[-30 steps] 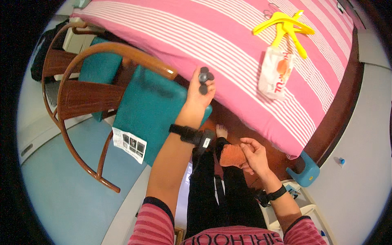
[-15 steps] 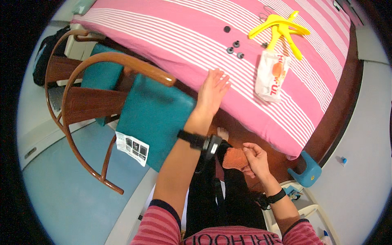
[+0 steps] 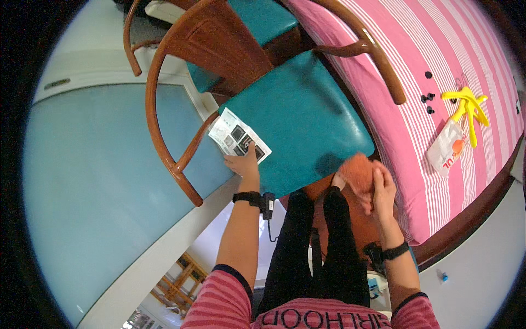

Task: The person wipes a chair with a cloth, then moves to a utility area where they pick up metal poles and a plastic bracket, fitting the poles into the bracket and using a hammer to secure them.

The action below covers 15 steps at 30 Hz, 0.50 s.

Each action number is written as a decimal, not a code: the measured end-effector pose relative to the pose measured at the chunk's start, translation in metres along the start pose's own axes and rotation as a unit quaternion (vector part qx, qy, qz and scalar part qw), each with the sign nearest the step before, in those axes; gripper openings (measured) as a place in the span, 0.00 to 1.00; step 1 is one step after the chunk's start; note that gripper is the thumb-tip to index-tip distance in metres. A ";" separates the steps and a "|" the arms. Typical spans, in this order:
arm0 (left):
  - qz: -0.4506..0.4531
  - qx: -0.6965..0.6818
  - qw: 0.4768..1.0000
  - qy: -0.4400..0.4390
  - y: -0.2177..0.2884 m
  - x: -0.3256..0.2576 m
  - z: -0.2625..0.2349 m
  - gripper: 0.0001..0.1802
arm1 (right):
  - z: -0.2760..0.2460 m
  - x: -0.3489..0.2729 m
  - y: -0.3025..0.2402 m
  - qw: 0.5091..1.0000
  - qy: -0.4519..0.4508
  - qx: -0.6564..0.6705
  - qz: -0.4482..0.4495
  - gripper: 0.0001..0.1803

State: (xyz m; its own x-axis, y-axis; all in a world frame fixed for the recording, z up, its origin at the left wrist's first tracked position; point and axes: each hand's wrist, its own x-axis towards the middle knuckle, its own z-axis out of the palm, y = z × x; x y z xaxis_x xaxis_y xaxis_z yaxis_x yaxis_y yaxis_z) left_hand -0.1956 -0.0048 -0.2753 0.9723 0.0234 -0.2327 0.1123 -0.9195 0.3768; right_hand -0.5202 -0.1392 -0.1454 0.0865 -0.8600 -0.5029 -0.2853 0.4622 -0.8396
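We see a tabletop (image 3: pixel 383 71) under a pink white-striped cloth. Near its far right edge lie four small black round pieces (image 3: pixel 427 97), loosely grouped, one a bit apart. Just beside them a yellow plastic hanger-like thing (image 3: pixel 467 107), and next to that a white plastic bag (image 3: pixel 446 149) with orange print. The teal chair seat (image 3: pixel 296 120) carries a printed leaflet (image 3: pixel 239 136) overhanging its left edge.
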 end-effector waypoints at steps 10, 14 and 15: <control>0.010 -0.262 0.962 -0.068 -0.052 0.019 0.006 0.30 | 0.117 0.100 0.047 0.889 0.079 -0.377 -0.246 0.24; -0.095 -0.442 0.881 -0.136 -0.052 0.014 -0.030 0.13 | 0.203 0.023 0.060 0.818 -0.102 -0.440 -0.355 0.27; -0.128 -0.497 0.844 -0.154 -0.059 0.016 -0.036 0.14 | 0.219 0.004 0.063 0.793 -0.165 -0.460 -0.364 0.28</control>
State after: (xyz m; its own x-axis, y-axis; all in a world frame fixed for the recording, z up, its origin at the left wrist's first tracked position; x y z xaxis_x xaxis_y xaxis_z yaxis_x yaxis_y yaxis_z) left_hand -0.1794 0.0640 -0.2694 0.8076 -0.0721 -0.5853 0.5765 -0.1128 0.8093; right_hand -0.3284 -0.0663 -0.2457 0.7503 -0.6523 -0.1072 -0.6066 -0.6150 -0.5037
